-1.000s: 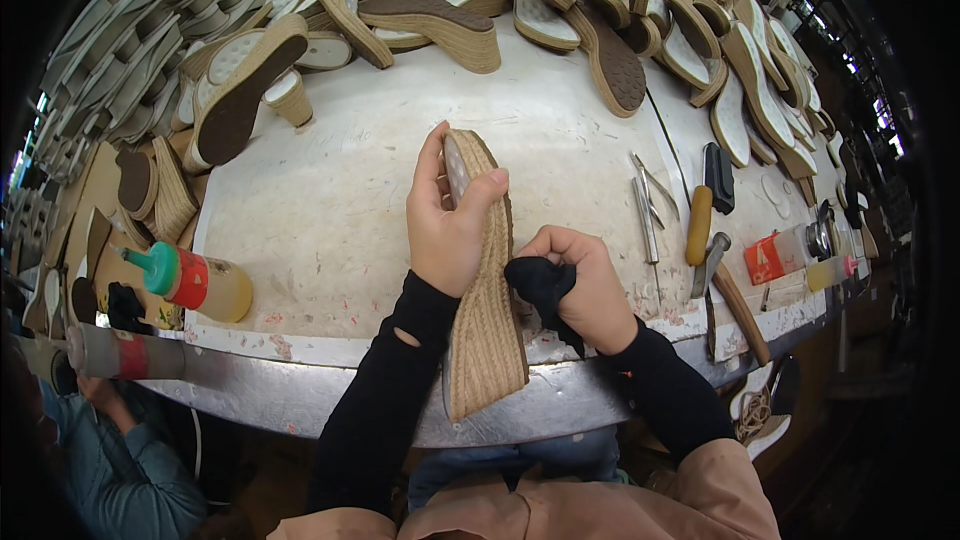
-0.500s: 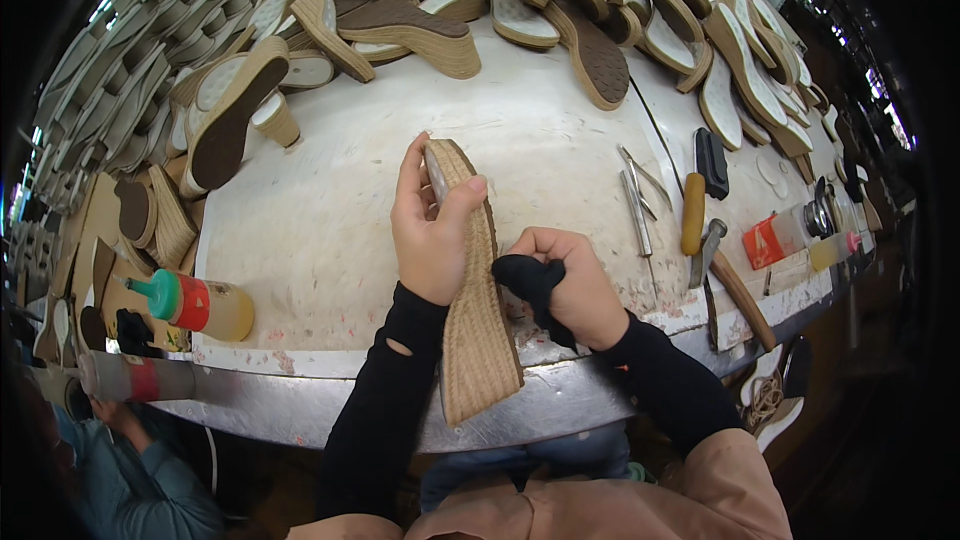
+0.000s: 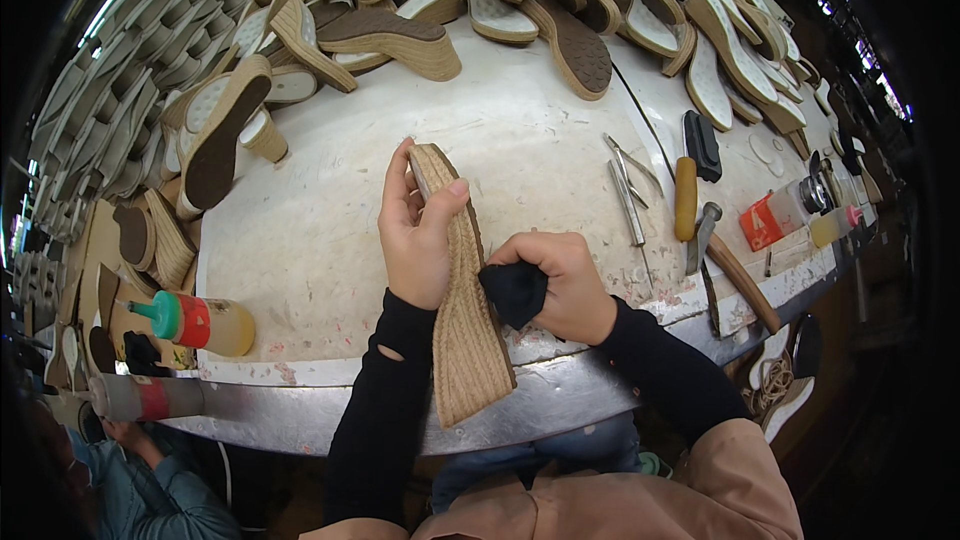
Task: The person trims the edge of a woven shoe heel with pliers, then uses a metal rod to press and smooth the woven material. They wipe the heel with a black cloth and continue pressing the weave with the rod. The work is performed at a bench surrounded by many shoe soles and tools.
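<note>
My left hand (image 3: 420, 230) grips a wedge shoe sole (image 3: 470, 340) near its thin toe end, with the thumb across the woven tan side. The sole is turned on edge, its thick heel end hanging toward me over the table's front edge. A strip of its dark bottom shows along the right. In my right hand (image 3: 568, 285) is a bunched black cloth (image 3: 515, 292), pressed against the sole's right edge around mid-length. The fingertips of that hand are hidden behind the cloth.
Many wedge soles (image 3: 400, 37) are heaped along the far side. A glue bottle (image 3: 215, 324) with a green cap stands left. Pliers (image 3: 630, 172), a yellow-handled tool (image 3: 685, 200), a black brush-like block (image 3: 702, 145) and a hammer (image 3: 735, 275) lie right. Another person's sleeve (image 3: 160, 490) shows lower left.
The cloth has shifted slightly along the sole's edge and looks more bunched, its hanging tail no longer visible. The whole view has shifted a little; the left hand keeps its hold.
</note>
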{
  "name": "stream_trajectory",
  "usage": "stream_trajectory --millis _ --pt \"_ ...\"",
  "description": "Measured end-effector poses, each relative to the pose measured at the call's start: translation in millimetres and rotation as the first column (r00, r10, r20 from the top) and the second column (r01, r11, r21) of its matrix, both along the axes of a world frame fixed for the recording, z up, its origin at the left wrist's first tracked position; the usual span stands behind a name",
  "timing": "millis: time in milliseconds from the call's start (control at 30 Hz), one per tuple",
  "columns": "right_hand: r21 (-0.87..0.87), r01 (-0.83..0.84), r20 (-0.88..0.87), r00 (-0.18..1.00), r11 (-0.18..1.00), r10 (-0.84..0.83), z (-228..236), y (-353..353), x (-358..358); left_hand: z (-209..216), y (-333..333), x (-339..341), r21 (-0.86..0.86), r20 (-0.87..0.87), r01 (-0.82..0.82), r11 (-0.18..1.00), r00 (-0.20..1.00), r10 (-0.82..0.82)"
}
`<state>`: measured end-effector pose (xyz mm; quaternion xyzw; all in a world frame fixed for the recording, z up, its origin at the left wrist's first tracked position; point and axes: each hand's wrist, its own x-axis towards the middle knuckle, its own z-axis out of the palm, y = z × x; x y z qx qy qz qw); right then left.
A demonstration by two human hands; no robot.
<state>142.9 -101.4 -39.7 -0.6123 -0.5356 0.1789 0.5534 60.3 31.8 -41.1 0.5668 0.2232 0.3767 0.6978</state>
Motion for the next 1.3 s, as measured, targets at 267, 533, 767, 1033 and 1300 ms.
stream_trajectory --millis 267,533,767,1033,1300 --pt "-0.017 -0.033 -0.037 0.999 0.999 0.032 1 -1 2 -2 1 1 -0.005 0.024 0.024 1.000 0.999 -0.024" --pt "-0.142 -0.059 -0.291 0.956 0.988 0.016 3 -4 2 -1 2 -1 -0.024 0.000 0.054 0.998 0.999 -0.054" --pt "0.028 -0.001 0.092 0.996 1.000 -0.002 0 3 0 -2 2 1 0.015 0.008 0.050 0.999 0.999 -0.050" --pt "-0.202 -0.062 -0.370 0.929 0.977 -0.018 6 -2 -6 -3 2 1 0.039 -0.013 0.079 0.996 0.997 -0.078" --pt "-0.259 -0.053 -0.530 0.842 0.964 -0.097 9 -2 -8 -4 2 0 0.033 0.005 0.077 0.996 0.997 -0.078"
